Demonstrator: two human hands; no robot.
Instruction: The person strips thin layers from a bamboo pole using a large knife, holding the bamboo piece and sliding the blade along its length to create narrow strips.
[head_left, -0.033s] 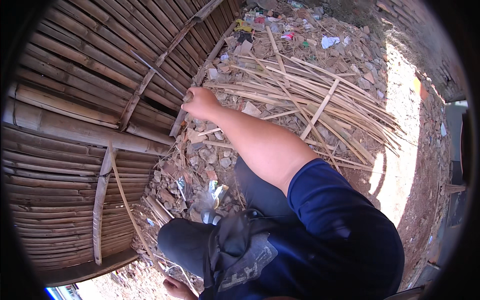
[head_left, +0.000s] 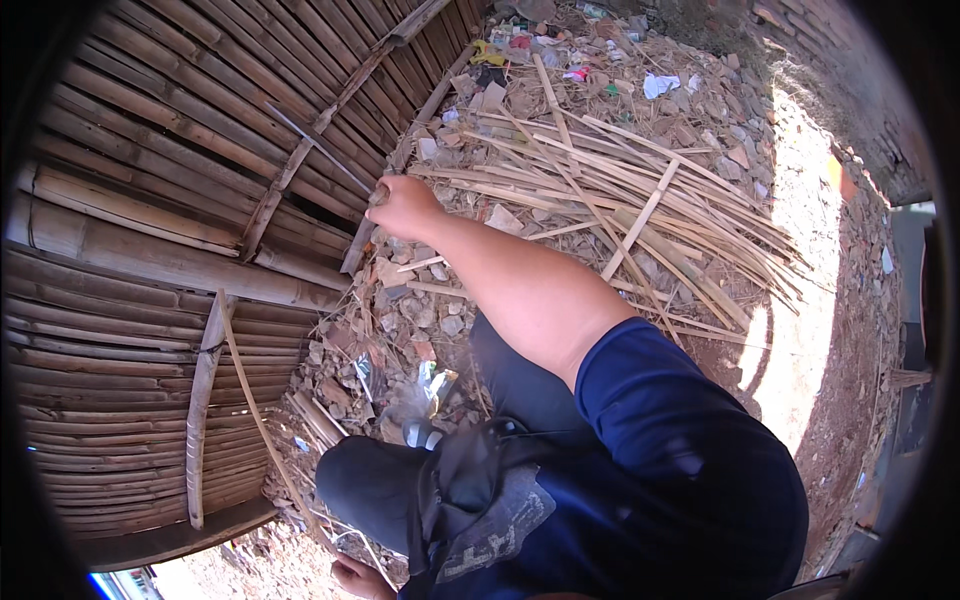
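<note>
In my right hand (head_left: 408, 208) is the handle of a long, narrow-bladed knife (head_left: 318, 146). My fingers are wrapped round the handle, and the blade points up and left across the bamboo slat wall (head_left: 130, 220). Low in the picture, my left hand (head_left: 360, 578) is closed round the lower end of a long, thin bamboo strip (head_left: 252, 408). That strip slants up and left, its far end in front of the wall's upright batten (head_left: 205, 420). Part of the left hand is cut off by my clothing.
A heap of split bamboo strips (head_left: 640, 215) lies crisscrossed on the rubble to the right. Stones and broken brick (head_left: 410, 312) cover the ground near my knees. Scraps of litter (head_left: 660, 84) are scattered at the far side. A thick bamboo pole (head_left: 150, 258) runs across the wall.
</note>
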